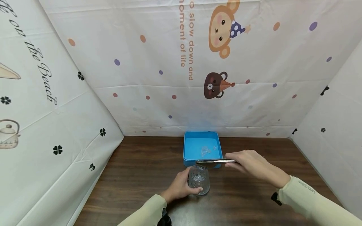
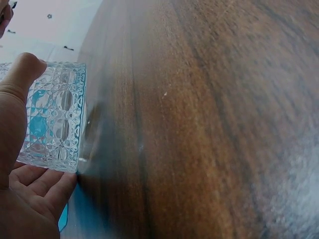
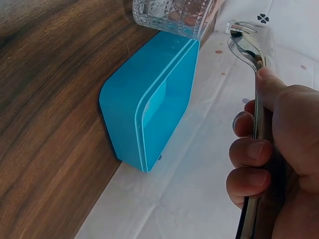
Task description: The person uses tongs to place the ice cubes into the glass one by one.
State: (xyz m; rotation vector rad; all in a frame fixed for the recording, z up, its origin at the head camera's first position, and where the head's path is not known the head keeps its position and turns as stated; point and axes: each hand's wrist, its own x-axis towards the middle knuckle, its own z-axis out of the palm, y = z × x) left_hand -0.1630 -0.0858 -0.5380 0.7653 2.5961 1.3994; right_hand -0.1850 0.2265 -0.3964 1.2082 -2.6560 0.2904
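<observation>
My left hand (image 1: 182, 185) grips a clear cut-glass tumbler (image 1: 204, 185), thumb on the near side and fingers around the far side. In the left wrist view the patterned glass (image 2: 60, 117) stands on the table between thumb and fingers. Clear ice-like pieces (image 1: 198, 178) lie inside it. My right hand (image 1: 249, 163) holds shiny metal tongs (image 1: 216, 161) level, their tips over the glass's mouth. In the right wrist view, the fingers wrap the handle of the tongs (image 3: 249, 52), and something clear shows at their tips.
Just behind the glass sits a blue square container (image 1: 198, 141) with several clear pieces (image 1: 205, 151) on its bottom. It stands on the dark wooden table (image 1: 141, 175), near the back edge. Printed white cloth (image 1: 158, 106) hangs behind and along both sides.
</observation>
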